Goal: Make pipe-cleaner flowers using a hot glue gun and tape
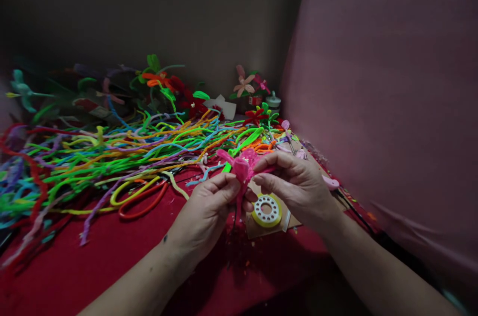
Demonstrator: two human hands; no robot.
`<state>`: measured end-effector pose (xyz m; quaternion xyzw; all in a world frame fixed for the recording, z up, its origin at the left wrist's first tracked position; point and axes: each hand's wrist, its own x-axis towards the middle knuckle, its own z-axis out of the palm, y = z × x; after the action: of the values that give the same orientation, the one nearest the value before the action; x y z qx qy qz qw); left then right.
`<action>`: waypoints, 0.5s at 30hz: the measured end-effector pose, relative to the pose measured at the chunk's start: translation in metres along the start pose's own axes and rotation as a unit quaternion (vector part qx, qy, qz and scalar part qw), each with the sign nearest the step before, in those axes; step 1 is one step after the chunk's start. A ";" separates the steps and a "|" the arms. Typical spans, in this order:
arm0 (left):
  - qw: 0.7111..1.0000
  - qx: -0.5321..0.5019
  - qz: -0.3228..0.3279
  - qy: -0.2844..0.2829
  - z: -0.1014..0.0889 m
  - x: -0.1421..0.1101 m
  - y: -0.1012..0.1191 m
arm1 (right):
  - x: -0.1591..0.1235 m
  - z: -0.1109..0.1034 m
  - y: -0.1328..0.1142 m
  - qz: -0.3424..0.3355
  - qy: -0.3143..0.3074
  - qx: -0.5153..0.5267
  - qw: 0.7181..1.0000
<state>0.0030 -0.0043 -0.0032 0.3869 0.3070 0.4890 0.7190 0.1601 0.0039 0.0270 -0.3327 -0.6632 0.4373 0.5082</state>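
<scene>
A pink pipe-cleaner flower is held up between my hands, above the red cloth. My left hand pinches its lower part between thumb and fingers, and a dark thin stem runs down below. With thumb and forefinger my right hand grips a petal on the flower's right side. Small pale stamens show at the flower's centre. Behind it lies a bright green pipe-cleaner leaf. Under my hands a roll of yellow tape with a white core rests on a piece of cardboard.
Many coloured pipe cleaners spread over the red cloth to the left. Scissors with red and yellow handles lie before them. Finished pipe-cleaner flowers stand at the back. A pink-handled tool lies right, beside a pink curtain.
</scene>
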 end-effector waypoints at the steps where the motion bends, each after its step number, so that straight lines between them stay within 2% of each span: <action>1: 1.000 0.001 0.001 -0.005 0.000 0.000 0.000 | 0.000 0.001 0.001 -0.004 0.008 -0.008 1.000; 5: 1.000 -0.012 -0.004 -0.001 0.000 0.000 0.000 | -0.004 0.006 0.004 -0.003 0.009 0.000 1.000; 8: 1.000 -0.019 -0.006 0.003 0.000 -0.002 0.001 | -0.007 0.008 0.006 -0.027 0.010 -0.021 0.999; 11: 1.000 -0.023 -0.010 0.001 0.000 -0.003 0.001 | -0.007 0.009 0.008 -0.072 0.045 -0.104 0.991; 15: 0.999 -0.030 -0.019 -0.008 0.000 -0.003 0.001 | -0.007 0.010 0.009 -0.137 0.080 -0.206 0.966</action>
<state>0.0012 -0.0070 -0.0022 0.3627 0.2941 0.4811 0.7419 0.1528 -0.0015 0.0151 -0.3703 -0.7357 0.1893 0.5347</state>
